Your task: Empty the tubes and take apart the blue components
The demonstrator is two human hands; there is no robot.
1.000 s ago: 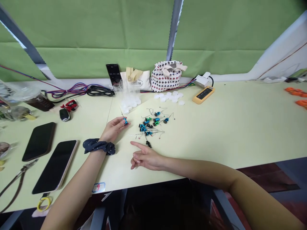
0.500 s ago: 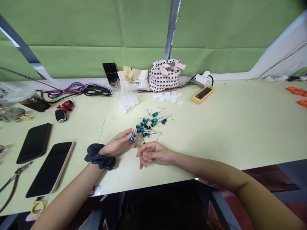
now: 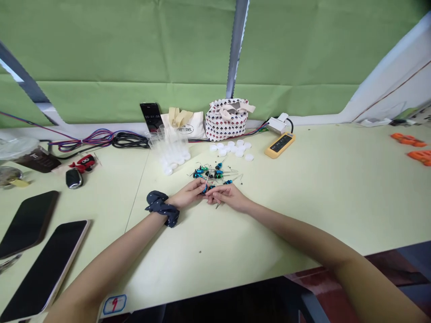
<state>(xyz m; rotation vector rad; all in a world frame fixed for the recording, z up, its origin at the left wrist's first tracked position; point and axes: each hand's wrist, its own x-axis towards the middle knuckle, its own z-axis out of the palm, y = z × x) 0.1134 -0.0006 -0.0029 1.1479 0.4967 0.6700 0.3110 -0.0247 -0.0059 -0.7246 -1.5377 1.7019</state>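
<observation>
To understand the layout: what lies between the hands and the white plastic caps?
In the head view, blue and green wire-lead components lie in a loose heap between the left hand and right hand and the white plastic caps.

Left hand (image 3: 186,195) is pinching a blue wire-leaded component (image 3: 205,189) | right hand (image 3: 229,197) is meeting it from the other side | both are working just in front of the pile of blue and green components (image 3: 212,174) | white caps (image 3: 232,149) are lying just behind the pile | clear plastic cups (image 3: 170,150) are standing behind and left of the pile | navy scrunchie (image 3: 161,207) is sitting around the left wrist, left of the pile

The head-worn camera looks forward and down, close over the pale table (image 3: 303,215), facing a green curtain (image 3: 117,45)
</observation>
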